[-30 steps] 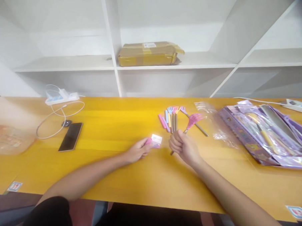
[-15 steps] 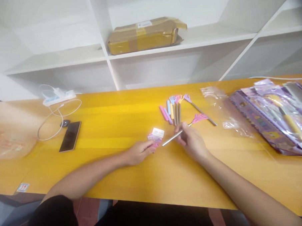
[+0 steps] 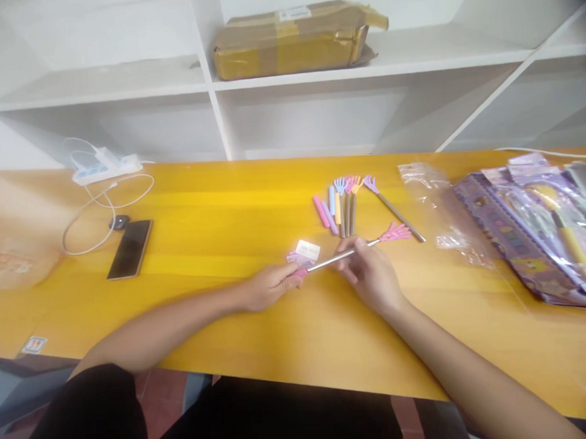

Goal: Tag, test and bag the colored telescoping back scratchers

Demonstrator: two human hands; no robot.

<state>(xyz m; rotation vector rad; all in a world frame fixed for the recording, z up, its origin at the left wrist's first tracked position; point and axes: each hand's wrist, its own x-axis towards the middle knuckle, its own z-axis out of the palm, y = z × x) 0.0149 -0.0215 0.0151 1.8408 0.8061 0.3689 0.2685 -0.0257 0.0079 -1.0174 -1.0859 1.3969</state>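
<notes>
My right hand (image 3: 370, 271) is closed around the metal rod of a back scratcher (image 3: 331, 261), whose pink hand-shaped head points right. My left hand (image 3: 271, 286) is closed on a pink handle (image 3: 301, 271), mostly hidden by the fingers. The rod's left end meets this handle; how far it sits inside I cannot tell. A small card with a white label (image 3: 307, 250) shows just above the left fingers. Behind my right hand lie several back scratcher rods (image 3: 353, 213) with coloured heads, and loose handles (image 3: 322, 212) in pink, purple, blue and yellow.
Clear plastic bags (image 3: 432, 194) lie right of the rods, beside a purple box (image 3: 507, 236) holding packaged items. On the left are a phone (image 3: 130, 249), a white cable and a power strip (image 3: 107, 168). A taped carton (image 3: 295, 44) stands on the white shelf.
The rod's free end has come up to the pink handle in my left hand, where a gap showed before. The back scratcher now lies flatter. The camera view has shifted slightly.
</notes>
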